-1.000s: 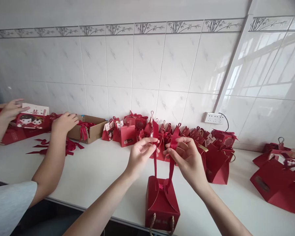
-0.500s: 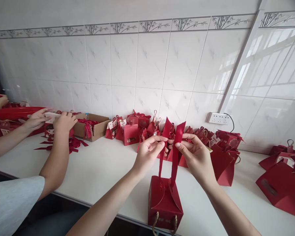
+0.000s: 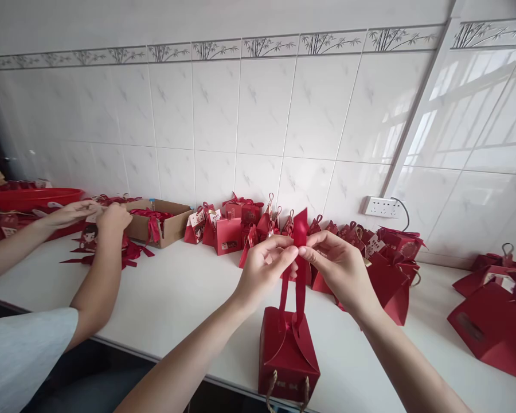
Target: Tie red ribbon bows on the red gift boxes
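A red ribbon [image 3: 300, 295] rises in two strands from slots in the top of a red gift box [image 3: 287, 355]. Its ends lie together at the top, one over the other. My left hand [image 3: 269, 261] pinches the ribbon from the left between thumb and fingers. From the right, my right hand [image 3: 333, 264] pinches it at the same height, the two thumb tips nearly touching. The box stands upright at the table's front edge, with twisted cord handles [image 3: 273, 385] hanging down its front.
Several red gift boxes [image 3: 229, 236] crowd along the tiled wall, more [image 3: 494, 327] at the right. A cardboard box [image 3: 178, 228] holds ribbons. At the left, a co-worker's hands [image 3: 113, 219] handle a box near a red basin [image 3: 34, 199]. A power strip [image 3: 382, 207] is on the wall.
My hands have come together, and the two ribbon ends, apart before, now overlap. The co-worker's hands at the left have shifted slightly down and left.
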A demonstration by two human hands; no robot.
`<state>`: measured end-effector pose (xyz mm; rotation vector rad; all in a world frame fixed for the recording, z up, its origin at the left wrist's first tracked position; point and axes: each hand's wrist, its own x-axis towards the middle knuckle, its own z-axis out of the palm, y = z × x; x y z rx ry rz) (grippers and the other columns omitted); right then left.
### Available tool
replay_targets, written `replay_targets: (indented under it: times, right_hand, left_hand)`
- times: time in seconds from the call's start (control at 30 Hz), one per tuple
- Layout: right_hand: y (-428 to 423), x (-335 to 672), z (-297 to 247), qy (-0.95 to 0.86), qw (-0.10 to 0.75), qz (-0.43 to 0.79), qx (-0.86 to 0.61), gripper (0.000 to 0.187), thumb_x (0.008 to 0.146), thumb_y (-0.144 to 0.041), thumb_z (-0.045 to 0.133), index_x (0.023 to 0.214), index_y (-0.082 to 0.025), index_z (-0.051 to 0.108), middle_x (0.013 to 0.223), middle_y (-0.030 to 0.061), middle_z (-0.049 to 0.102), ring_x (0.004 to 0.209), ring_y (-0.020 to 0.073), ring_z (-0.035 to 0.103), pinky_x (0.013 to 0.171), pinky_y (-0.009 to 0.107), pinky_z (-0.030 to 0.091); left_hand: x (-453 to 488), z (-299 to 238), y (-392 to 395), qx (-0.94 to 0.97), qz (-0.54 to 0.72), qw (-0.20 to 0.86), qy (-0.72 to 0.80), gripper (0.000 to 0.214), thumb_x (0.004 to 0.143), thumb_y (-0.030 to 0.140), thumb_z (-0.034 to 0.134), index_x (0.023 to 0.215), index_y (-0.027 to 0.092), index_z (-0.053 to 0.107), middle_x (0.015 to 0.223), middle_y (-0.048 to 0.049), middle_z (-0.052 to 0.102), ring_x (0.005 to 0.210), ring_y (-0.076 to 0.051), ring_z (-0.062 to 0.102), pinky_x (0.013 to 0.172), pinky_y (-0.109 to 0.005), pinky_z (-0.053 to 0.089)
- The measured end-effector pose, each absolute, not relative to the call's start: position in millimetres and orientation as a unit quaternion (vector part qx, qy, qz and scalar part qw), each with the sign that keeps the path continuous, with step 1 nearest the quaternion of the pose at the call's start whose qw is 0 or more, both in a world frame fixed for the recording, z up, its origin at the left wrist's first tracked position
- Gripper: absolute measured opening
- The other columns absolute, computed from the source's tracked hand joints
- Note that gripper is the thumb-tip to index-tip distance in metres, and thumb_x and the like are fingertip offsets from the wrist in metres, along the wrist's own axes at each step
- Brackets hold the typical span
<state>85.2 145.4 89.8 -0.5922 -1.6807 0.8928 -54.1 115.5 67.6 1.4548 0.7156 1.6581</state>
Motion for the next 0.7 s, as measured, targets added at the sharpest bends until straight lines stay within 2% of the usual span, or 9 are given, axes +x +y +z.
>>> replay_targets:
  times: [0.17, 0.3, 0.43, 0.5, 0.7]
  right_hand:
    - [148.6, 84.7, 92.2, -0.708, 0.543, 0.364, -0.268, 0.041, 0.061, -0.05, 0.079, 0.077, -0.02, 0.057, 0.066, -0.0008, 0.06, 0.061, 0.0136, 0.055, 0.057, 0.026, 0.046]
    - [148.0, 85.7, 94.6, -0.726, 0.5, 0.386, -0.272, 0.038, 0.063, -0.05, 0.078, 0.074, -0.019, 0.059, 0.065, -0.0015, 0.058, 0.058, 0.0128, 0.055, 0.056, 0.026, 0.045]
    - [144.9, 85.5, 97.9, -0.717, 0.452, 0.479, -0.229, 0.035, 0.07, -0.049, 0.073, 0.08, -0.018, 0.06, 0.064, -0.0009, 0.061, 0.063, 0.0153, 0.061, 0.068, 0.031, 0.05]
    - [144.5, 84.6, 98.4, -0.708, 0.443, 0.505, -0.218, 0.033, 0.075, -0.049, 0.069, 0.084, -0.018, 0.061, 0.061, -0.001, 0.061, 0.061, 0.0155, 0.06, 0.069, 0.032, 0.05]
    - [150.2, 81.7, 91.3, -0.679, 0.51, 0.484, -0.212, 0.025, 0.079, -0.043, 0.066, 0.078, -0.019, 0.061, 0.067, -0.0016, 0.058, 0.061, 0.0127, 0.054, 0.066, 0.029, 0.046]
  left_hand:
    - [-54.8, 70.9, 115.1, 0.574, 0.646, 0.414, 0.288, 0.018, 0.08, 0.034, 0.065, 0.078, 0.016, 0.062, 0.055, 0.0035, 0.055, 0.049, -0.007, 0.052, 0.054, -0.022, 0.044]
    - [-56.1, 72.3, 115.9, 0.52, 0.638, 0.51, 0.251, 0.019, 0.078, 0.032, 0.068, 0.075, 0.014, 0.062, 0.065, 0.0015, 0.059, 0.051, -0.006, 0.053, 0.052, -0.021, 0.046]
    - [-56.9, 74.1, 116.7, 0.49, 0.638, 0.549, 0.226, 0.019, 0.075, 0.03, 0.071, 0.075, 0.014, 0.061, 0.068, 0.0012, 0.06, 0.054, -0.007, 0.057, 0.053, -0.021, 0.047]
    - [-57.2, 75.0, 116.7, 0.488, 0.638, 0.547, 0.234, 0.019, 0.075, 0.03, 0.071, 0.074, 0.014, 0.061, 0.065, 0.0013, 0.06, 0.055, -0.008, 0.058, 0.054, -0.022, 0.048]
    - [-57.4, 73.4, 116.4, 0.477, 0.649, 0.544, 0.235, 0.019, 0.076, 0.029, 0.071, 0.076, 0.014, 0.06, 0.066, -0.0002, 0.062, 0.057, -0.01, 0.06, 0.057, -0.023, 0.05]
